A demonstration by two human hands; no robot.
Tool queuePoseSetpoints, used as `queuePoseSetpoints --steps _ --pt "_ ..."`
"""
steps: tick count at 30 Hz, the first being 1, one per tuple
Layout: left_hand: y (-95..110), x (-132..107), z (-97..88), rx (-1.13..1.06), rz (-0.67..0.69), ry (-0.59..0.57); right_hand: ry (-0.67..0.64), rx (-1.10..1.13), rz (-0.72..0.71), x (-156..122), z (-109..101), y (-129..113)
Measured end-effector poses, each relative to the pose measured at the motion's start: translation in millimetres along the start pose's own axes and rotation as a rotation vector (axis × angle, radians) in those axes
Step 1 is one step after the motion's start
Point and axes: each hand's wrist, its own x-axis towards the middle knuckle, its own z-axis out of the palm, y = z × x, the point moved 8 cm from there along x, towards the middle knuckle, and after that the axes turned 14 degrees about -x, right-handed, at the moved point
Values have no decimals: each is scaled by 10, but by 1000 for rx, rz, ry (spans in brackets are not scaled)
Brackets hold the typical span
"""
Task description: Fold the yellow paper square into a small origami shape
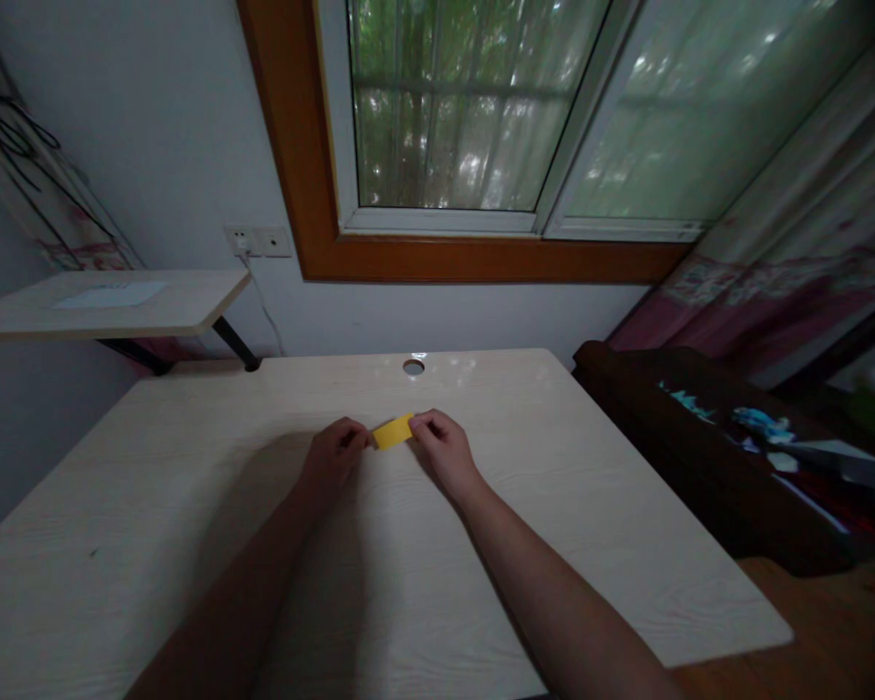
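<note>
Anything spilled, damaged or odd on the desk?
A small dark mark stands out against the pale wood-grain desk, toward its left side; scratch or debris, I can't tell. No spill shows. The yellow rectangular strip between the left hand and right hand shows no obvious damage.

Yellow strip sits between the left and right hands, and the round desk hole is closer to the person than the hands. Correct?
Not the hole: the head view shows the round hole beyond the hands, near the far edge of the desk. The yellow strip does sit between the left hand and right hand.
</note>
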Motion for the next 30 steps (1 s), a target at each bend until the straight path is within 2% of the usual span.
queuePoseSetpoints --steps 3,7,13,17,30 --pt "-19 4 -44 -21 -4 51 16 27 56 6 -7 73" --pt "22 4 -47 -26 87 84 3 36 75 4 10 75" --pt "150 -51 135 149 309 -38 -35 57 49 -6 33 11" --pt "230 -95 211 285 398 -89 -47 40 47 -14 32 -12" --pt "267 -119 267 407 402 -134 -47 5 75 -19 44 33"
